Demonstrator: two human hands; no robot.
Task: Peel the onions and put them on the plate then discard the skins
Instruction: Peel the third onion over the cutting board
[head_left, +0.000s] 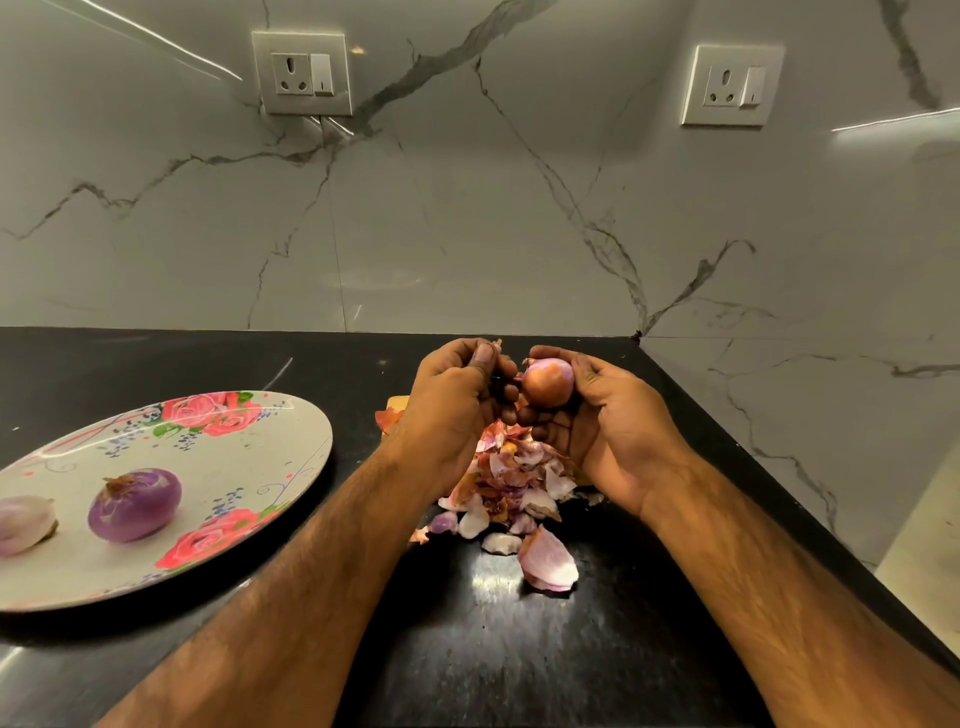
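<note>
Peeling held over the skins (514, 478) so waste drops on one heap: right hand (608, 415) cups the part-peeled onion (548, 382), left hand (457, 400) pinches a scrap (497, 344) beside it; two peeled onions (134, 504) lie on the plate (234, 457), at left.

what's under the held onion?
A pile of skins on the black counter. The left hand, pinching a skin scrap, and its forearm cover the left edge; the right hand, gripping the onion, covers the right edge.
</note>
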